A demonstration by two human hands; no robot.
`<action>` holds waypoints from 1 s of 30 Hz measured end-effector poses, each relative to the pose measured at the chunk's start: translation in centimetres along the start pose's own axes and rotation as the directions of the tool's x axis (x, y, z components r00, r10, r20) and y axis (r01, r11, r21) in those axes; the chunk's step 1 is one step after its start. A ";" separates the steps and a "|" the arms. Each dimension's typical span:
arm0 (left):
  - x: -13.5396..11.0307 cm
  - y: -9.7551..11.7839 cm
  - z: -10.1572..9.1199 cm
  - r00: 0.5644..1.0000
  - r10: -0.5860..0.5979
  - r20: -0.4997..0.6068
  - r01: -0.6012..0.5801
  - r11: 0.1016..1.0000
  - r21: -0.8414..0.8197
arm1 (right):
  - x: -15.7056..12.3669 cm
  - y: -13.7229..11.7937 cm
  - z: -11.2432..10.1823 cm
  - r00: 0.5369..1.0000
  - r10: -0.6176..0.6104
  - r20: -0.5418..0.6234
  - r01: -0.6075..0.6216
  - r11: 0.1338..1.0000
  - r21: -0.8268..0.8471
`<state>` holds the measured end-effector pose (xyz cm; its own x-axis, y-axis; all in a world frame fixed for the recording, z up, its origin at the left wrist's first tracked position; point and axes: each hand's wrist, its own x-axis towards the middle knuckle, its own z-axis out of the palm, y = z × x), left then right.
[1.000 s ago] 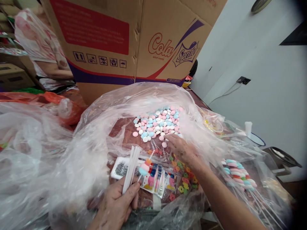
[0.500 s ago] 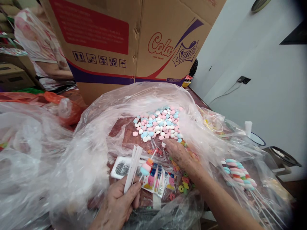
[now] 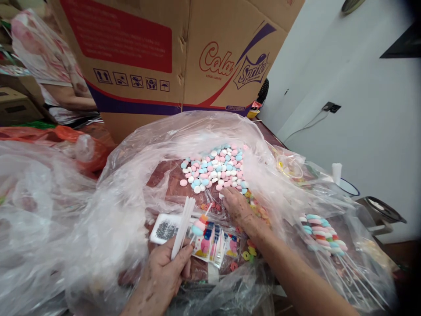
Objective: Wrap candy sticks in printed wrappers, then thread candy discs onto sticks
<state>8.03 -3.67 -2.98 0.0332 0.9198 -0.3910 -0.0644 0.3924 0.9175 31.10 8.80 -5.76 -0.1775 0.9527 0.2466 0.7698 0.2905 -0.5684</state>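
My left hand point(image 3: 169, 265) is closed around a bundle of white sticks point(image 3: 183, 228) and a skewered candy stick point(image 3: 199, 226) with orange, pink and blue pieces. Above it my right hand point(image 3: 238, 208) reaches to the lower edge of a pile of pink, blue and white round candies point(image 3: 215, 169). Its fingertips pinch a white candy point(image 3: 221, 195); the thumb is mostly hidden. Gummy rings point(image 3: 251, 252) lie beside and under the right forearm. Printed wrappers point(image 3: 213, 245) and a white packet point(image 3: 166, 228) lie just beyond the left hand.
Crumpled clear plastic sheeting point(image 3: 121, 188) surrounds the candies. A large cardboard box point(image 3: 184, 57) stands behind. Finished candy skewers point(image 3: 324, 235) rest on plastic at right, near a metal container point(image 3: 381, 210). Another person point(image 3: 52, 61) is at far left, behind an orange bag point(image 3: 95, 153).
The view has shifted slightly, so everything sits a little further left and higher. My right fingertips stay at the white candy by the pile's edge. The left hand keeps its sticks.
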 end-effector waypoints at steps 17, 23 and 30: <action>1.0 -1.4 -0.8 0.968 0.238 0.073 -0.249 0.907 0.339 | -2.6 -7.8 -2.2 0.889 0.340 0.307 -0.380 0.172 0.909; 1.0 -1.2 -0.8 0.971 0.224 0.087 -0.241 0.917 0.319 | -2.7 -7.5 -2.1 0.898 0.342 0.276 -0.359 0.208 0.910; 1.1 -1.7 -0.9 0.976 0.194 0.095 -0.214 0.933 0.290 | -3.1 -7.3 -1.9 0.924 0.295 0.245 -0.330 0.285 0.900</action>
<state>7.31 -3.30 -5.08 0.1149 0.9737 -0.1969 0.2221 0.1680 0.9604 27.17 3.54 -0.85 -0.0874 0.9874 -0.1320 -0.2739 -0.1512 -0.9498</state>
